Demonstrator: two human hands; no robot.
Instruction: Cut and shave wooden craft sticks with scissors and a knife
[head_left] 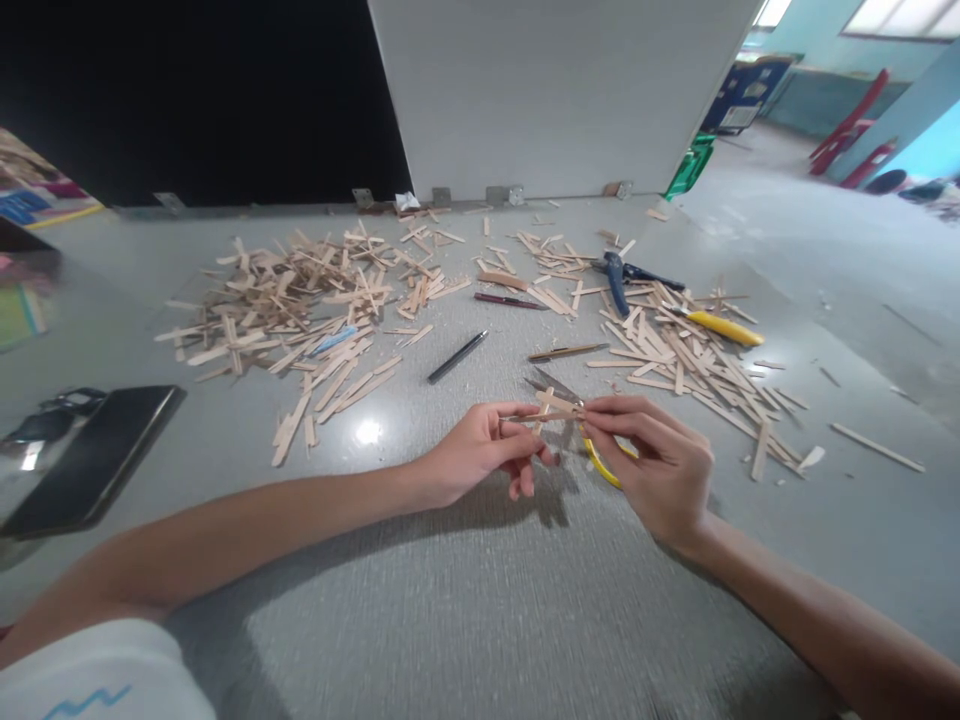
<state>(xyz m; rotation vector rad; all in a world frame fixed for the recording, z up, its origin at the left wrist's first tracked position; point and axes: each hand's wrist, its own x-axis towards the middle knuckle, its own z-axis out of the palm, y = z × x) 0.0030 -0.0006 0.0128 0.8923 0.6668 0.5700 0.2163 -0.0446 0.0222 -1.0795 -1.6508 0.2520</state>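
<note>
Both my grips, left hand (pixel 480 452) and right hand (pixel 660 465), pinch one small stick cross (pixel 551 408) above bare desk (pixel 465 600); two stick heaps (pixel 300 310) lie beyond.

stick heap (pixel 300 300) behind left on table (pixel 480 600), pen (pixel 457 356) centre, pliers (pixel 622 275) behind right

Head camera looks forward and down, seemingly close, over the table (pixel 480 620).

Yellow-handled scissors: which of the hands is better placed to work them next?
Probably the right hand: the yellow-handled scissors sit against its fingers, while the left hand pinches the crossed wooden sticks.
</note>
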